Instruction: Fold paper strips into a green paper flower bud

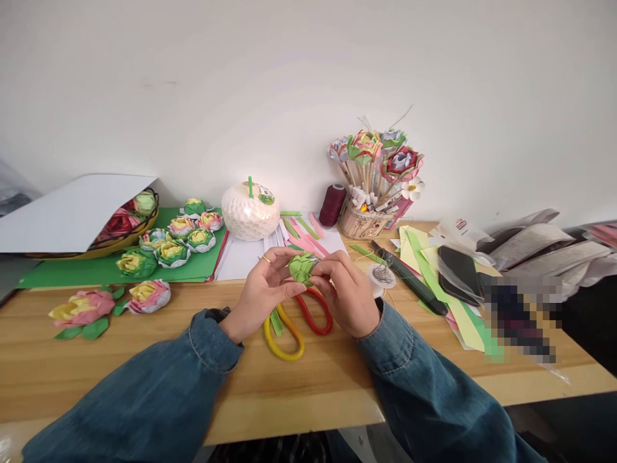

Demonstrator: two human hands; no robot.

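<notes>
Head view: the left hand (263,292) and the right hand (344,292) meet above the wooden table (144,379), both pinching a small green folded-paper bud (301,268) between thumb and fingertips; the bud is layered and creased, roundish, held clear of the table just in front of the white sheets. A ring sits on a left finger. Both forearms wear blue denim sleeves. Under the hands lie scissors with a yellow loop handle (284,337) and a red loop handle (318,312), smooth plastic, flat on the wood. Farther back stands a white honeycomb-textured paper ball (249,212) with a green stem, beside a dark maroon thread spool (332,204) and a woven basket (361,222) holding paper flowers on sticks. On the left, finished paper lotus flowers (168,247) rest on a green sheet (72,273), and two more lie on bare wood near the left edge. On the right, yellow-green paper strips (463,312) and a dark phone (457,263) crowd the table up to its right edge. The near edge in front of the hands is bare wood
</notes>
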